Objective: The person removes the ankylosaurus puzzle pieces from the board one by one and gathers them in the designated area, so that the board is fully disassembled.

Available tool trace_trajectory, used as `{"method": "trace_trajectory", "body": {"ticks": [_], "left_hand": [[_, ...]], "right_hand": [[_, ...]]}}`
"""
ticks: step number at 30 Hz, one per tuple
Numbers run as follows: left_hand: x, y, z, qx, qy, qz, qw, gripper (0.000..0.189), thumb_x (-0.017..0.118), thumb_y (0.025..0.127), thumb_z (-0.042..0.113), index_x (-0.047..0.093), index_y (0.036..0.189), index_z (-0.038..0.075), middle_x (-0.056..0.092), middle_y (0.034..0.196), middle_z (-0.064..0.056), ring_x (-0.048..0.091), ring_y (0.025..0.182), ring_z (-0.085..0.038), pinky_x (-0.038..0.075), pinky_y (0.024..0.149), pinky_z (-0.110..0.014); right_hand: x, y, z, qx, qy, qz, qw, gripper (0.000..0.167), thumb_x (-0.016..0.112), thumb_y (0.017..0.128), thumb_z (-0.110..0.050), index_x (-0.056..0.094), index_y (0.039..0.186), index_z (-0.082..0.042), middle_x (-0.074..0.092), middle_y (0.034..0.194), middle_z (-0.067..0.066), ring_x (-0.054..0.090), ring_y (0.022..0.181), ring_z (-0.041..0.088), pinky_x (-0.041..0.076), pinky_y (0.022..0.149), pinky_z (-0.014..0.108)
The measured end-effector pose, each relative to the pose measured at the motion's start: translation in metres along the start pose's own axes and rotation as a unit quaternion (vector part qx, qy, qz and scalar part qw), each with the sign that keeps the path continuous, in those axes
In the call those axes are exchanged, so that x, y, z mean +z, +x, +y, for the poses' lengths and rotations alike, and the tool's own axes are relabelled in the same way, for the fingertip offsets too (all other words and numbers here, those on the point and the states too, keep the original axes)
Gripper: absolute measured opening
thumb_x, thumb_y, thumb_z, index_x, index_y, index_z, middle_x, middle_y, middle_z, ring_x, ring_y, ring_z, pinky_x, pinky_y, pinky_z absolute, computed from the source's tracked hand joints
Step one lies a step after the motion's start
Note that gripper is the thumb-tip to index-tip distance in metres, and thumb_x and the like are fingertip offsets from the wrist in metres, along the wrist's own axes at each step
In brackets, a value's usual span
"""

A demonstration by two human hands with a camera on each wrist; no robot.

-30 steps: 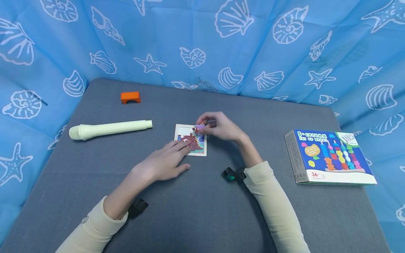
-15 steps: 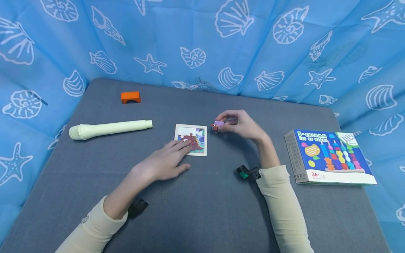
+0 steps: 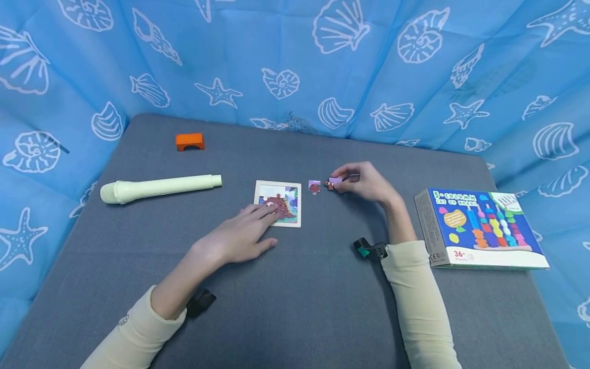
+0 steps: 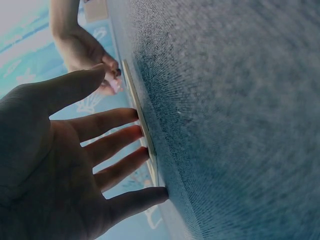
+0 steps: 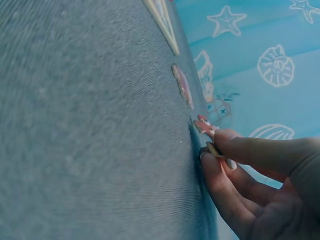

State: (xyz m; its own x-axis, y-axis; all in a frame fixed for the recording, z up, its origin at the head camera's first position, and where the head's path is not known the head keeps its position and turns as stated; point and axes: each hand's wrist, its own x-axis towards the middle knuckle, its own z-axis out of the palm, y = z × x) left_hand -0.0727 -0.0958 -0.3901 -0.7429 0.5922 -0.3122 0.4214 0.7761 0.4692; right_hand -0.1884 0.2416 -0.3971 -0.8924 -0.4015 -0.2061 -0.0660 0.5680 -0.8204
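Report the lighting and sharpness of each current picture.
Head view: fairly even light, large print on the box readable; left wrist view: left hand dim against a pale, blurry curtain; right wrist view: dark shadow on the table beside the right hand.

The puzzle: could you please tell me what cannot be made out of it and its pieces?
Puzzle, head view: lower left covered by the left hand.
Puzzle, left wrist view: seen nearly edge-on, picture unreadable.
Puzzle, right wrist view: cut off by the top edge.
Held piece, right wrist view: partly hidden by the right hand, full outline unclear.
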Motion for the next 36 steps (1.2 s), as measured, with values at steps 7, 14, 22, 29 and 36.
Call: {"method": "trace_trajectory", "body": {"ticks": [7,14,22,29,36], "left_hand": [[-0.003,-0.002,0.003,-0.006,0.006,-0.005,1.0000,0.068,0.063,0.111,0.039,0.041,0.168,0.007,0.034,0.179,-0.014,0.029,0.167,-0.039,0.026,0.136,-0.063],[0.002,-0.001,-0.002,0.009,-0.006,0.005,0.9999,0.067,0.061,0.111,0.040,0.043,0.167,0.007,0.036,0.177,-0.015,0.030,0.166,-0.041,0.026,0.135,-0.065],[-0.003,-0.002,0.002,-0.004,0.000,-0.008,1.0000,0.067,0.062,0.111,0.039,0.042,0.167,0.007,0.034,0.178,-0.014,0.029,0.166,-0.040,0.025,0.136,-0.063],[-0.004,-0.002,0.002,-0.004,-0.001,-0.010,0.9999,0.068,0.063,0.111,0.039,0.042,0.167,0.008,0.036,0.178,-0.013,0.030,0.166,-0.039,0.028,0.135,-0.063],[-0.004,-0.003,0.002,-0.004,-0.004,-0.009,0.9999,0.068,0.063,0.110,0.039,0.042,0.167,0.009,0.036,0.178,-0.013,0.031,0.166,-0.038,0.030,0.134,-0.064]], "right_hand": [[0.000,0.000,0.002,0.007,-0.030,0.001,0.9995,0.028,0.072,0.098,0.004,0.075,0.126,0.007,0.077,0.114,0.030,0.075,0.087,0.007,0.059,0.079,0.016],[0.001,-0.001,-0.001,0.021,-0.045,-0.001,0.9988,0.028,0.075,0.098,0.001,0.077,0.125,0.006,0.080,0.115,0.028,0.076,0.085,0.007,0.059,0.077,0.016],[-0.001,-0.002,-0.004,0.028,-0.100,0.026,0.9943,0.026,0.079,0.099,-0.010,0.080,0.122,0.000,0.080,0.111,0.022,0.074,0.091,0.022,0.052,0.071,0.018],[0.001,-0.002,-0.005,0.004,-0.078,0.023,0.9967,0.025,0.079,0.098,-0.007,0.079,0.122,0.002,0.080,0.110,0.024,0.073,0.088,0.016,0.055,0.073,0.016],[0.013,0.001,-0.010,-0.018,0.017,-0.003,0.9997,0.026,0.079,0.098,-0.004,0.077,0.122,0.006,0.078,0.112,0.029,0.076,0.084,0.006,0.066,0.081,0.024]]}}
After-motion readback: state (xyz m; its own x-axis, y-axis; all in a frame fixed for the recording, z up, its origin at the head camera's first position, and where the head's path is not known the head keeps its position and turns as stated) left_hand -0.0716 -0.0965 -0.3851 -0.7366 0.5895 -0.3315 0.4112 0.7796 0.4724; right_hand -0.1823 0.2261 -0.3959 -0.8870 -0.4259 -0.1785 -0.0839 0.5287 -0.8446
